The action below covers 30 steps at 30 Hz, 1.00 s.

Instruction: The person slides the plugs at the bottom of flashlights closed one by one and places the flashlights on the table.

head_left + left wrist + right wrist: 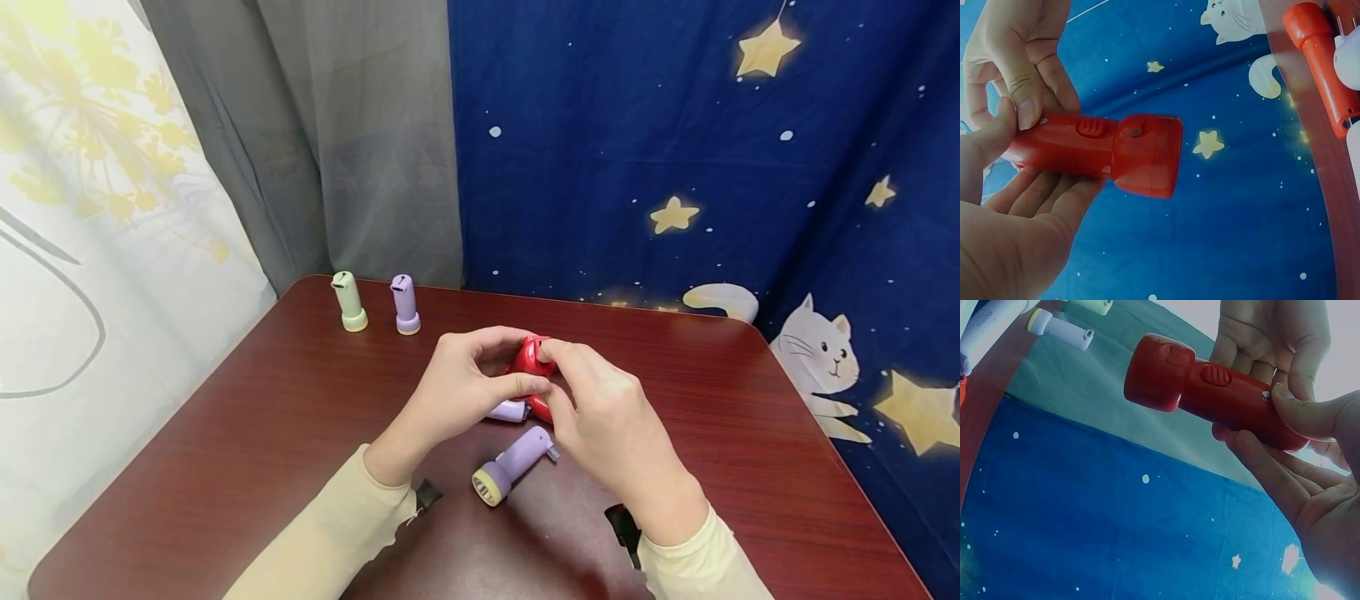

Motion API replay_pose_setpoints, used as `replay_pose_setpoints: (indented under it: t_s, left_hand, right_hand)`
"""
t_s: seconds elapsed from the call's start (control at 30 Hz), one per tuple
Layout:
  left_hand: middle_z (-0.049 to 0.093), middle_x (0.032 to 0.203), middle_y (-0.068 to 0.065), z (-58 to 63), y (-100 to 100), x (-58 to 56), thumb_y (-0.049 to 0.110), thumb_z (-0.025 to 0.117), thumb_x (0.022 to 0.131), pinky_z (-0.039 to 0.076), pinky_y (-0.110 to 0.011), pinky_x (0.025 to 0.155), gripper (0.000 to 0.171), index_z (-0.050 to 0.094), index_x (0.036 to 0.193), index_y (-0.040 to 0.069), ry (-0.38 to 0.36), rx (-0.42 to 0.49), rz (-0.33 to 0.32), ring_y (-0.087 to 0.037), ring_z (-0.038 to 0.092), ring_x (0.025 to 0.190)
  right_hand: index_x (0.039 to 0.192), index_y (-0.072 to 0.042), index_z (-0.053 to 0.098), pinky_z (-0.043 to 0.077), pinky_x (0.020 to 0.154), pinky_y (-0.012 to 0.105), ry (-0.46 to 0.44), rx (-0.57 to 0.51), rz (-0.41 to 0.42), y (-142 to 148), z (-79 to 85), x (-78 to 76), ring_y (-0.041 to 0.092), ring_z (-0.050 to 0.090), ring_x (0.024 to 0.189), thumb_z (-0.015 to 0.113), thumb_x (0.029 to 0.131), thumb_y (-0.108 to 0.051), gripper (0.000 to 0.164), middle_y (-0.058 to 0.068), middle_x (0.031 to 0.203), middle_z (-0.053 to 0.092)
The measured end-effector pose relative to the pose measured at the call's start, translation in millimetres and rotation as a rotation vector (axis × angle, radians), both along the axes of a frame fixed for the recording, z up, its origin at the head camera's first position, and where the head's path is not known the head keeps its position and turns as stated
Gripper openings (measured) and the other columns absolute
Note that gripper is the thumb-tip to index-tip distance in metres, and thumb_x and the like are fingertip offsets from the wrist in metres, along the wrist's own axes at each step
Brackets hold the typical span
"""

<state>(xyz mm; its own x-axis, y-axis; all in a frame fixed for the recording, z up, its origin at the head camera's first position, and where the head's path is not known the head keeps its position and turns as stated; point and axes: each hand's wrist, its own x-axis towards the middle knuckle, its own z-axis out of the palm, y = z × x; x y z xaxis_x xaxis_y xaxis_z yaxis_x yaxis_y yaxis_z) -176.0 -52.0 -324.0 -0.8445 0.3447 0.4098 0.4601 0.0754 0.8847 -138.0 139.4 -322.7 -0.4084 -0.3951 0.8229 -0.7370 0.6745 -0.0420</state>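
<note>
A red flashlight [531, 358] is held up above the table between both hands, its ribbed slide switch and wide head showing in the wrist views. My left hand [459, 379] grips its rear part, with fingers beneath the body in the left wrist view. From the other side my right hand [603, 408] pinches the same end, the thumb lying on the body in the right wrist view. Under the hands lie a lilac flashlight [510, 411] and a second red flashlight [1322, 75], both partly hidden in the head view. Another lilac flashlight [517, 462] lies nearer, its plug prongs out.
At the far left of the brown table [247, 433] stand a pale green flashlight [349, 302] and a lilac flashlight [405, 304], both upright on their heads. A grey curtain [390, 150] and a blue starry curtain [585, 167] hang behind the table's far edge.
</note>
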Motion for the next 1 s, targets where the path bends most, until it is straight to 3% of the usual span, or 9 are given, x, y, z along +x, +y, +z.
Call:
replay_pose_setpoints:
  t_s: [0.3,0.5,0.7,1.0]
  left_hand:
    - [0.081,0.112,-0.008,0.5,0.3,1.0,0.006,0.09,0.084,0.065,-0.032,0.092,0.038,0.078,0.119,0.008,0.017,-0.005,0.004,-0.016,0.081,0.1]
    - [0.081,0.113,-0.01,0.4,1.2,1.2,0.008,0.09,0.084,0.066,-0.034,0.09,0.039,0.077,0.121,0.007,0.08,-0.042,0.014,-0.017,0.081,0.098]
    - [0.081,0.112,-0.01,1.9,0.9,1.7,0.008,0.09,0.084,0.067,-0.036,0.087,0.038,0.077,0.12,0.007,0.084,-0.05,0.017,-0.017,0.081,0.095]
    - [0.081,0.108,-0.007,-0.6,2.8,2.0,0.007,0.091,0.083,0.067,-0.032,0.086,0.038,0.077,0.118,0.007,0.135,-0.083,0.037,-0.012,0.078,0.09]
  right_hand:
    - [0.117,0.001,0.066,0.066,0.081,0.038,-0.004,0.0,-0.003,-0.7,0.0,0.1,0.024,0.076,0.092,0.081,0.084,0.005,0.036,0.014,0.106,0.074]
    - [0.11,0.001,0.066,0.066,0.078,0.037,0.016,0.002,-0.002,-0.2,0.5,0.5,0.022,0.074,0.086,0.075,0.083,0.009,0.029,0.012,0.1,0.073]
    - [0.099,-0.002,0.063,0.064,0.07,0.032,0.033,0.021,0.015,-0.7,1.6,-0.1,0.017,0.064,0.075,0.071,0.083,0.012,0.023,0.01,0.09,0.066]
    - [0.095,-0.004,0.061,0.061,0.067,0.031,0.032,0.028,0.031,0.3,3.8,-0.6,0.015,0.061,0.073,0.066,0.083,0.013,0.021,0.007,0.087,0.065]
